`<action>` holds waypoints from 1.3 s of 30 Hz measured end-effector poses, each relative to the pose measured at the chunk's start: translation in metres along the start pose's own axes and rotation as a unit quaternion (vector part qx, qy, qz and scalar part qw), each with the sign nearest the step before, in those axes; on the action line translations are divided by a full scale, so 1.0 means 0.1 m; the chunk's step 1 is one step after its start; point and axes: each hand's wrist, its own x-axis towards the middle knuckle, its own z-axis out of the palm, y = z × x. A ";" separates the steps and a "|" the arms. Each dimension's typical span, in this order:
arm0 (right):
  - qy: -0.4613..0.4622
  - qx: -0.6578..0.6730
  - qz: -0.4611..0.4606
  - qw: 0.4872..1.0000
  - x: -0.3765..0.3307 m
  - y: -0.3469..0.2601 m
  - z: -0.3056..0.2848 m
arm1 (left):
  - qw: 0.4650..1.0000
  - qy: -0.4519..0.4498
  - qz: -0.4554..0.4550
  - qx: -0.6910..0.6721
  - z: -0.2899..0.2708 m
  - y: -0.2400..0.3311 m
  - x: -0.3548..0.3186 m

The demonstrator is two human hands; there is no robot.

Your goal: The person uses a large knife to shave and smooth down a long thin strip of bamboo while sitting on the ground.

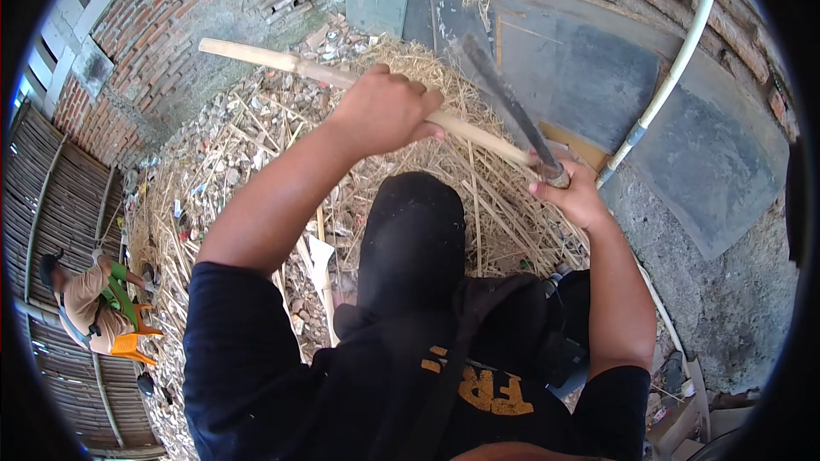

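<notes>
A long pale bamboo strip (256, 55) slants across in front of me, from the upper left down toward the right. My left hand (386, 111) is wrapped round its middle, palm side down. My right hand (574, 192) is closed around the handle of a machete (504, 94), whose long dark blade points up and away to the left. The strip's right end meets the machete close to my right fingers; whether the edge has cut into it, I cannot tell. The handle is mostly hidden by my right hand.
Straw, thin bamboo slivers (504, 222) and rubble (209, 162) cover the ground. Dark panels (572, 60) lean on the far wall beside a pale pipe (683, 55). A brick wall (171, 43) rises far left. Another person (90, 299) sits on an orange chair (137, 337) at left.
</notes>
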 end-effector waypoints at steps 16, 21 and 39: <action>0.167 0.081 0.029 0.982 0.09 0.22 -0.49 | 0.696 -0.313 -0.644 -0.046 1.69 -0.26 -4.23; 0.155 0.045 0.042 0.986 0.21 0.35 -0.51 | 0.581 -0.360 -0.650 -0.332 2.75 0.74 -4.95; 0.192 -0.007 0.235 0.953 -0.23 0.80 -0.98 | 0.527 -0.436 -0.623 -0.379 4.15 2.27 -4.74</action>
